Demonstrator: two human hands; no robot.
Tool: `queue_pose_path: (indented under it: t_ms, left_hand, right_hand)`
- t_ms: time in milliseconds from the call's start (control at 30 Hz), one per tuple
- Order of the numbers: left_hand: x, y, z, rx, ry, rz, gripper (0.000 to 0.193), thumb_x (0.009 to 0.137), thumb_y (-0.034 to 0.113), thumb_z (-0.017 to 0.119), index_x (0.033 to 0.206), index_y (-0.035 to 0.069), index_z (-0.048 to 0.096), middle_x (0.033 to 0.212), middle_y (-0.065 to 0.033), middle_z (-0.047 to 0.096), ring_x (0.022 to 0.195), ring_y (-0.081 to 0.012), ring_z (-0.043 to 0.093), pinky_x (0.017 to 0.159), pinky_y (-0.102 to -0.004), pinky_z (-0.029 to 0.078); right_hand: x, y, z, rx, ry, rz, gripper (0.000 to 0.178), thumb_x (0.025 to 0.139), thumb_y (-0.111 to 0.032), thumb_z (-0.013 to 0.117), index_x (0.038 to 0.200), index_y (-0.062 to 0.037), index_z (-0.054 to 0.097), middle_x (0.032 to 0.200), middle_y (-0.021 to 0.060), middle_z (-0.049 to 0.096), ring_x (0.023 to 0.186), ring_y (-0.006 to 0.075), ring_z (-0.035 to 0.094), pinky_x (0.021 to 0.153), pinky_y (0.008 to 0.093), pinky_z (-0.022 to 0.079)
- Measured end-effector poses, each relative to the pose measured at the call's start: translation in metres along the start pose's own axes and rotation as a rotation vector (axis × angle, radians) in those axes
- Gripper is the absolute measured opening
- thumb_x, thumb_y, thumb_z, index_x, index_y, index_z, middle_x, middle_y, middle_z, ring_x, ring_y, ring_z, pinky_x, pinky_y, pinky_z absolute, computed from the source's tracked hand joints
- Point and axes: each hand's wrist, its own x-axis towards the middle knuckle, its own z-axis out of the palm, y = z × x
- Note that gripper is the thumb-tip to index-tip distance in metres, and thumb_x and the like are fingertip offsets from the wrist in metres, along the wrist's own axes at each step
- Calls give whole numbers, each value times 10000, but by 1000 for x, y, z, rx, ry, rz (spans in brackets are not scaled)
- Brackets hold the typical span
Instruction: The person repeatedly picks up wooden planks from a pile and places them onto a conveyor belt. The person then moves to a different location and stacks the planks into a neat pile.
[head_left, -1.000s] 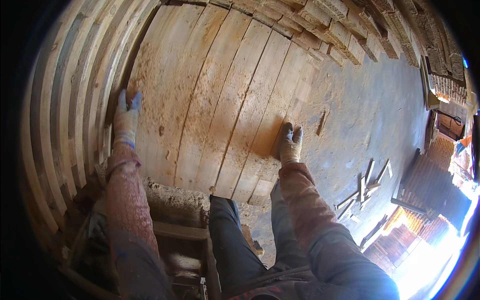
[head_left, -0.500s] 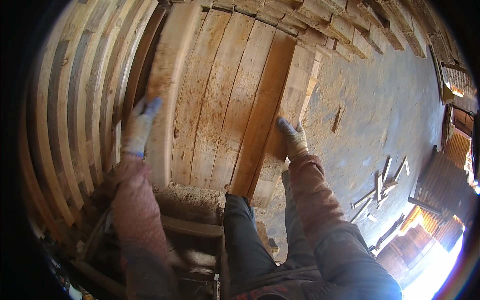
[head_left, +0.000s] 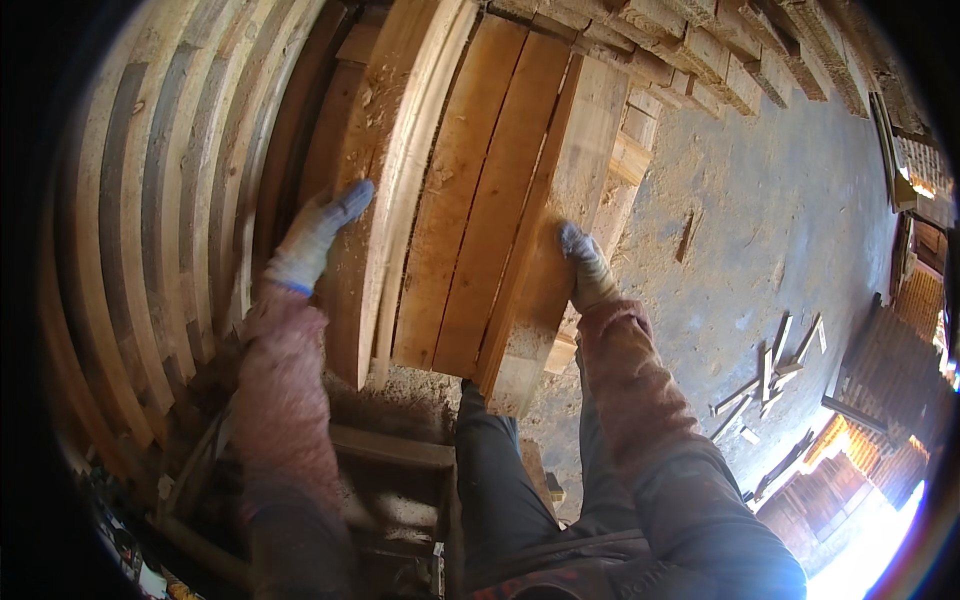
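Note:
My gloved left hand (head_left: 322,235) presses on the outer side of a thick wooden board (head_left: 385,180) that stands tilted up at the left, its fingers together around the edge. Beside it, several reddish-brown boards (head_left: 485,200) lie edge to edge on the stack. My gloved right hand (head_left: 588,260) grips the right-hand board (head_left: 570,180), its thumb on top and its other fingers hidden past the far edge. Sawdust clings to the tilted board. The stack's near ends reach toward my legs.
Rows of stacked planks (head_left: 150,200) line the left side, and more timber (head_left: 700,50) is piled at the far right. On the grey floor (head_left: 740,210) lie sawdust and several wood offcuts (head_left: 775,370). A wooden frame (head_left: 390,447) stands low by my left leg.
My left hand has moved right, and the left board has shifted right and tilted up. Sawdust-covered boards in the middle no longer show flat; cleaner reddish ones show. My right hand barely moved.

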Motion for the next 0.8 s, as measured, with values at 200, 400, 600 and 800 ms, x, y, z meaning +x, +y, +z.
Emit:
queue_pose_path:
  t_ms: [200, 400, 600, 800]
  left_hand:
    - [14, -19, 11, 76, -85, -183, 721, 758, 641, 840, 1157, 49, 749, 1003, -39, 698, 988, -151, 609, 980, -315, 471]
    - [40, -76, -41, 268, -271, -245, 581, 843, 437, 852, 1165, -19, 691, 1135, -144, 733, 1038, -256, 727, 908, -341, 604]
    - [5, 4, 76, 752, 225, 158, 1087, 700, 268, 973, 1498, -129, 351, 1393, -274, 602, 1235, -318, 630, 1069, -337, 508]
    - [-25, 2, 109, 581, 303, 106, 1190, 700, 256, 949, 1608, 34, 212, 1473, -303, 475, 1318, -413, 549, 1100, -435, 486]
  right_hand:
    - [-55, -10, 21, 12, -49, -31, 614, 901, -392, 799, 1335, -3, 607, 1210, 52, 670, 1127, 157, 622, 1011, 332, 500]
    - [2, 14, 79, 45, -181, 135, 864, 859, -328, 859, 1530, -23, 407, 1326, 67, 653, 1191, 184, 631, 1062, 356, 490]
    - [31, 18, 43, -3, -232, 18, 691, 874, -299, 819, 1423, -30, 497, 1267, 79, 695, 1162, 208, 648, 1051, 367, 495]
    - [-49, -4, 41, -25, -35, -26, 988, 850, -237, 798, 1634, -135, 205, 1187, 61, 619, 1014, 182, 606, 916, 343, 516]
